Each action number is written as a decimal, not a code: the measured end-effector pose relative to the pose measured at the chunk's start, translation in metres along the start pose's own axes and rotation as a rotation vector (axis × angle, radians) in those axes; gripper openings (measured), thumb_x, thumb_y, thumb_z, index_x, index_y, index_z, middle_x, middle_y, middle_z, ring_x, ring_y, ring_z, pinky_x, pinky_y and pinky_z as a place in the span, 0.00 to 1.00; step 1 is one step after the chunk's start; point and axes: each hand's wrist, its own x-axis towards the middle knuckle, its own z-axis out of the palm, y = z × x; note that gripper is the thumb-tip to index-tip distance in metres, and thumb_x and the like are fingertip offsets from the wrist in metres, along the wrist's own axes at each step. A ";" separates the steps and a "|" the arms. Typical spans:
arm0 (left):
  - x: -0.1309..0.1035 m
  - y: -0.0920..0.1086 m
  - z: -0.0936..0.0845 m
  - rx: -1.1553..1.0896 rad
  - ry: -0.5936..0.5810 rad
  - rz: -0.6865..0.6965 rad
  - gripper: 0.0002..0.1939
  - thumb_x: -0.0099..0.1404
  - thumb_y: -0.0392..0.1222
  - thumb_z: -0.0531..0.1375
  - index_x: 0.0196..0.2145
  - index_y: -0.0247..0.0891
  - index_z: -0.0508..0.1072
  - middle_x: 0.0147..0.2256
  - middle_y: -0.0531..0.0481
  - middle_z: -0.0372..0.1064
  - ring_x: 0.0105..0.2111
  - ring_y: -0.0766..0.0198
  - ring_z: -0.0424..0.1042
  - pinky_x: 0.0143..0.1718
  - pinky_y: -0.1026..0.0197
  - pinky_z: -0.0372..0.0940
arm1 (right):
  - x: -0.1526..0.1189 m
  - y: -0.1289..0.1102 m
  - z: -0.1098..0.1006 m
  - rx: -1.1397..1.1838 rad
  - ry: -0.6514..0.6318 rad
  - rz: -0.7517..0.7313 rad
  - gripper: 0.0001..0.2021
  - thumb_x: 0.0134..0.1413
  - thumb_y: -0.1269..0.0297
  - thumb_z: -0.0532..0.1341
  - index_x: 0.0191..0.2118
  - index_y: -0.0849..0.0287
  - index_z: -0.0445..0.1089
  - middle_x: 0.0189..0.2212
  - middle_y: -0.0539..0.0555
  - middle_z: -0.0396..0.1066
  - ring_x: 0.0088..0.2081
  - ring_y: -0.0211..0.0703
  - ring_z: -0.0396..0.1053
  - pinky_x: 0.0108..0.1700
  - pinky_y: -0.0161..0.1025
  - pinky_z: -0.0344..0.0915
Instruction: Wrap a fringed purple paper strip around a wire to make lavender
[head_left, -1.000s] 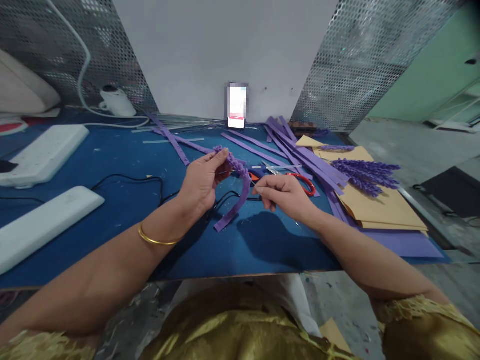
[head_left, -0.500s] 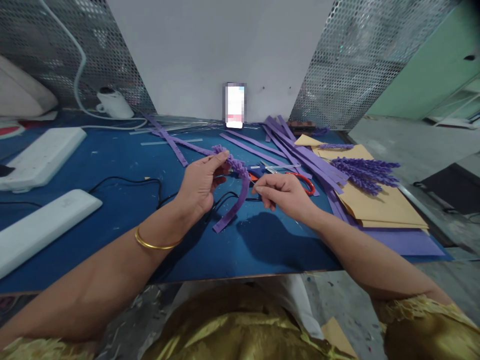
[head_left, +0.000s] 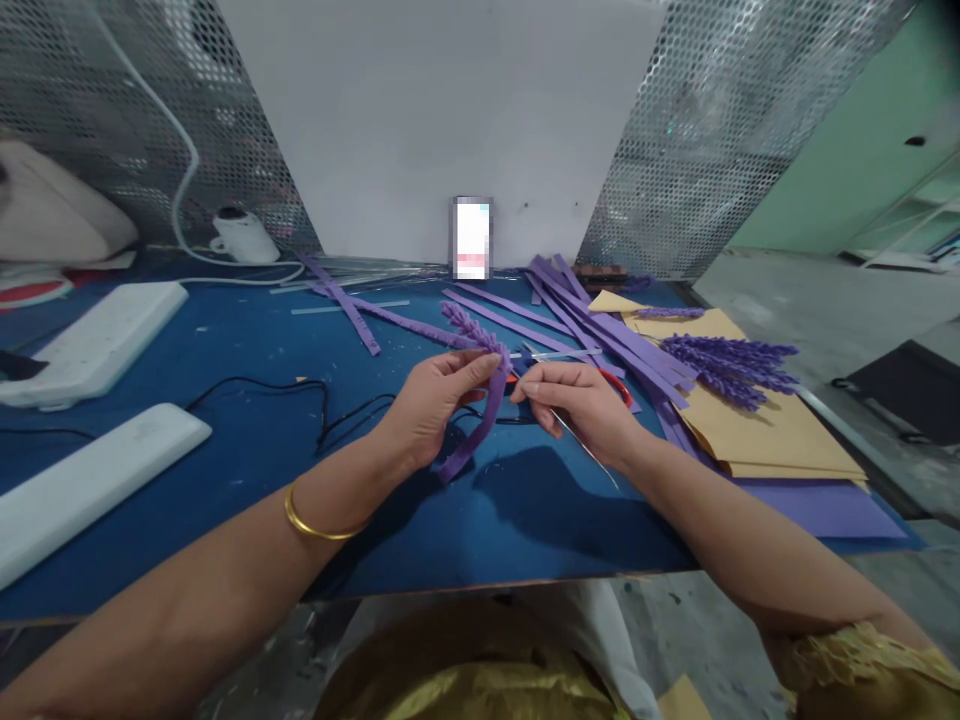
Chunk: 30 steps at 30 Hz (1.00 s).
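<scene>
A purple, fringed, paper-like spike (head_left: 472,327) is clamped between the thumb and fingers of the left hand (head_left: 431,405); its curled tip is held up beyond the fingertips, and a flat purple tail (head_left: 484,430) is left hanging below them. By the right hand (head_left: 581,400), just beside, a thin silvery wire (head_left: 586,453) is pinched between thumb and fingers brought together, with its long end slanted down under the palm. Behind the right fingers, red-handled scissors (head_left: 618,388) are partly hidden.

A blue tabletop (head_left: 262,510) is spread beneath both hands. Loose flat purple strips (head_left: 615,330) are strewn beyond and to the right of the fingers; farther right, dark purple flower spikes (head_left: 735,368) are laid on folded tan paper (head_left: 787,435). Straight ahead of the fingers, a lit phone (head_left: 472,240) is propped against a pale grey panel (head_left: 450,100), flanked by perforated metal mesh (head_left: 697,130).

Far left beyond the fingers, a white cup-like object (head_left: 247,238) with a dark top is seen; its contents cannot be made out.
</scene>
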 end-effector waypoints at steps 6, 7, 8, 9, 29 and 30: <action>-0.003 -0.001 0.003 -0.016 -0.042 -0.035 0.14 0.50 0.49 0.73 0.31 0.37 0.83 0.29 0.48 0.76 0.29 0.64 0.71 0.37 0.60 0.64 | -0.002 0.001 0.002 0.035 -0.054 0.050 0.08 0.54 0.62 0.64 0.30 0.62 0.77 0.15 0.47 0.65 0.17 0.31 0.58 0.20 0.31 0.55; -0.003 -0.002 0.003 -0.011 -0.032 -0.031 0.13 0.50 0.48 0.74 0.30 0.38 0.82 0.28 0.49 0.76 0.29 0.64 0.70 0.36 0.61 0.64 | -0.002 0.001 0.002 0.035 -0.056 0.057 0.08 0.54 0.62 0.65 0.30 0.61 0.77 0.15 0.47 0.65 0.17 0.32 0.58 0.20 0.31 0.55; -0.003 -0.003 0.004 -0.006 -0.019 -0.026 0.12 0.49 0.48 0.74 0.28 0.38 0.82 0.28 0.50 0.75 0.28 0.65 0.69 0.35 0.61 0.63 | -0.002 0.001 0.002 0.034 -0.056 0.066 0.09 0.53 0.61 0.65 0.30 0.61 0.77 0.15 0.47 0.65 0.17 0.32 0.58 0.20 0.31 0.55; -0.003 -0.004 0.004 0.000 -0.004 -0.020 0.12 0.49 0.47 0.74 0.27 0.38 0.81 0.27 0.50 0.75 0.27 0.66 0.68 0.34 0.62 0.62 | -0.002 0.001 0.003 0.032 -0.056 0.076 0.09 0.53 0.61 0.65 0.31 0.62 0.77 0.15 0.47 0.64 0.17 0.32 0.58 0.20 0.31 0.55; -0.003 -0.008 0.005 -0.050 0.090 -0.028 0.15 0.45 0.47 0.75 0.25 0.34 0.80 0.25 0.50 0.73 0.27 0.65 0.69 0.36 0.60 0.64 | -0.002 0.002 0.006 0.051 -0.066 0.149 0.09 0.51 0.61 0.67 0.30 0.63 0.77 0.14 0.47 0.65 0.16 0.32 0.58 0.20 0.31 0.55; -0.003 -0.008 0.005 -0.043 0.101 -0.030 0.15 0.45 0.46 0.75 0.25 0.33 0.80 0.25 0.50 0.73 0.27 0.65 0.68 0.35 0.61 0.64 | -0.002 0.002 0.006 0.050 -0.069 0.155 0.09 0.50 0.61 0.67 0.30 0.63 0.77 0.14 0.47 0.65 0.16 0.32 0.58 0.20 0.31 0.55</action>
